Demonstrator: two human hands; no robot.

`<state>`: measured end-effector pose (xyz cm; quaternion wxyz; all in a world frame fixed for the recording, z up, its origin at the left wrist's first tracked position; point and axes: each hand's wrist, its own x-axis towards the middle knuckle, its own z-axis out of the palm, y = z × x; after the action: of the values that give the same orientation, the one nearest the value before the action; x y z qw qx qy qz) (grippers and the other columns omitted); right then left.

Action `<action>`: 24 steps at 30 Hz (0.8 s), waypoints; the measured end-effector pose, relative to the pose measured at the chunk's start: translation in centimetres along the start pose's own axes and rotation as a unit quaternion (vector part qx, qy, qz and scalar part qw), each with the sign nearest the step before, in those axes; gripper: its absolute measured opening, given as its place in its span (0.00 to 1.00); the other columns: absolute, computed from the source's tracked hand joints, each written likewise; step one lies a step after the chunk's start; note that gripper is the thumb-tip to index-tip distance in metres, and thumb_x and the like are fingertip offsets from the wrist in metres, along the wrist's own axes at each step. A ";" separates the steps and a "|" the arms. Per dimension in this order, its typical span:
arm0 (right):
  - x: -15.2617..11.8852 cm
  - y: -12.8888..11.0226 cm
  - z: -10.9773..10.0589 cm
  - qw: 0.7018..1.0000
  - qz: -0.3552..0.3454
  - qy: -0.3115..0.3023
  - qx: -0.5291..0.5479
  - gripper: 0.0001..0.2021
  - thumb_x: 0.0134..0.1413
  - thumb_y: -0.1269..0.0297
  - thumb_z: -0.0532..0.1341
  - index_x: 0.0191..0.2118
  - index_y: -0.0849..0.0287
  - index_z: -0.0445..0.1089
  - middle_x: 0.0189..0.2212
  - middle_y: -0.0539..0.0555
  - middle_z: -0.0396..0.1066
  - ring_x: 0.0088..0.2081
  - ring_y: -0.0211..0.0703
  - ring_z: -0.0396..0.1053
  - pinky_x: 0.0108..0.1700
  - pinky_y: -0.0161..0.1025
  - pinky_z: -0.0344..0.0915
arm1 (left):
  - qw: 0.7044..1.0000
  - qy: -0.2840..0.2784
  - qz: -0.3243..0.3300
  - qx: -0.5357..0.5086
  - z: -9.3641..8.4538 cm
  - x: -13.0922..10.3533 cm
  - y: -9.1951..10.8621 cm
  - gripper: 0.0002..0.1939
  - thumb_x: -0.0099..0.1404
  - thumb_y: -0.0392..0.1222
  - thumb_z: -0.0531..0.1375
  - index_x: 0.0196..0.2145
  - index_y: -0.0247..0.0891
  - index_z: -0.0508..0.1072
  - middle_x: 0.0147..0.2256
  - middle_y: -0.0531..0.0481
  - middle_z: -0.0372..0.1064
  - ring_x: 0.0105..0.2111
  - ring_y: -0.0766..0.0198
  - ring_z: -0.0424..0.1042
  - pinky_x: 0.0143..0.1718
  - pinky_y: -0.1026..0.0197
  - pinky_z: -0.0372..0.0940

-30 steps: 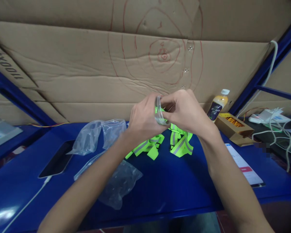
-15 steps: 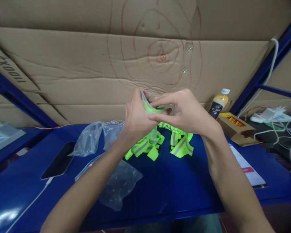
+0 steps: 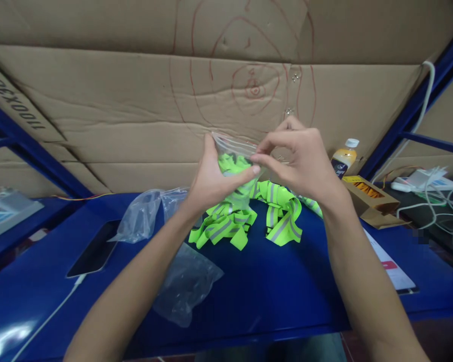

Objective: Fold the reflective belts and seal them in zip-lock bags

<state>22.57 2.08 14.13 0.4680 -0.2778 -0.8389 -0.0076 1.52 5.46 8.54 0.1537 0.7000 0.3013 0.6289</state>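
Observation:
My left hand grips a clear plastic zip bag from its left side, thumb across the front. Folded neon-yellow reflective straps show inside the bag. At the bag's upper right edge, my right hand pinches the plastic between thumb and forefinger, with the other fingers curled. Below the bag, a heap of loose neon straps with grey stripes lies on the blue table. A second strap pile lies to its right, under my right hand.
Clear plastic bags lie left of the straps, with another bag nearer the front. A black phone on a white cable lies at left. A bottle, an open cardboard box and tangled cables stand at right. Cardboard forms the back wall.
My right fingers have come out of the bag's mouth and now pinch its upper right edge. The bag's top has flattened, and the straps show inside it.

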 end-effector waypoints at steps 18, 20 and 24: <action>0.1 3.3 1.5 0.927 0.153 0.083 0.331 0.19 0.46 0.46 0.82 0.33 0.56 0.82 0.31 0.53 0.83 0.31 0.42 0.79 0.38 0.43 0.82 | 0.946 0.124 -0.086 -0.286 1.2 0.2 0.8 0.25 0.51 0.45 0.84 0.37 0.42 0.74 0.37 0.52 0.79 0.39 0.62 0.79 0.43 0.60 0.75; 0.2 3.2 2.0 0.921 0.154 0.105 0.343 0.19 0.45 0.47 0.82 0.32 0.56 0.83 0.29 0.52 0.82 0.29 0.41 0.78 0.36 0.42 0.81 | 0.945 0.135 -0.072 -0.288 1.3 0.3 0.8 0.24 0.52 0.46 0.83 0.37 0.42 0.76 0.36 0.53 0.79 0.37 0.64 0.78 0.41 0.61 0.74; 0.4 3.2 2.6 0.919 0.144 0.149 0.336 0.19 0.46 0.45 0.81 0.31 0.55 0.81 0.26 0.49 0.80 0.27 0.39 0.77 0.33 0.39 0.79 | 0.948 0.147 -0.043 -0.278 1.6 0.4 0.8 0.18 0.59 0.53 0.80 0.36 0.41 0.80 0.35 0.52 0.79 0.34 0.65 0.77 0.41 0.61 0.74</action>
<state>21.92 5.69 12.17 0.6493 -0.2179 -0.6634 0.3012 3.30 5.37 9.01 0.3232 0.5154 0.1631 0.7767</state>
